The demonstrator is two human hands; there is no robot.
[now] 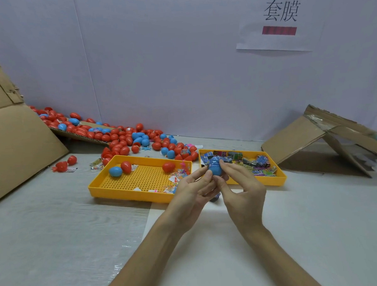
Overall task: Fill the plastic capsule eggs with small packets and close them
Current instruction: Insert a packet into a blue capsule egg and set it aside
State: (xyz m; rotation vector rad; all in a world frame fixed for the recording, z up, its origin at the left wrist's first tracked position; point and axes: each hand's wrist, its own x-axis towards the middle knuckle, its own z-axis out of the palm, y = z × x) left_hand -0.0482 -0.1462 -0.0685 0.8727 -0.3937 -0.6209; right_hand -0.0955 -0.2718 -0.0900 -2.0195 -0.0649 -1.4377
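At twelve o'clock our left grip [192, 187] and right grip [244, 183] pinch the blue capsule egg [215, 169]; likely light and slick, so we'd press its ends.

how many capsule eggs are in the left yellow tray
3: blue egg and red egg side by side at the far left of the tray, second red egg far right. The left hand covers its near right corner, so one may be hidden.

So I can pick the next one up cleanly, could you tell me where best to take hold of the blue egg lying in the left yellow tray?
Probably from above, pinching the blue egg across its short width, front and back: it lies on its side, a red egg crowds its right end and the tray wall is near its left.
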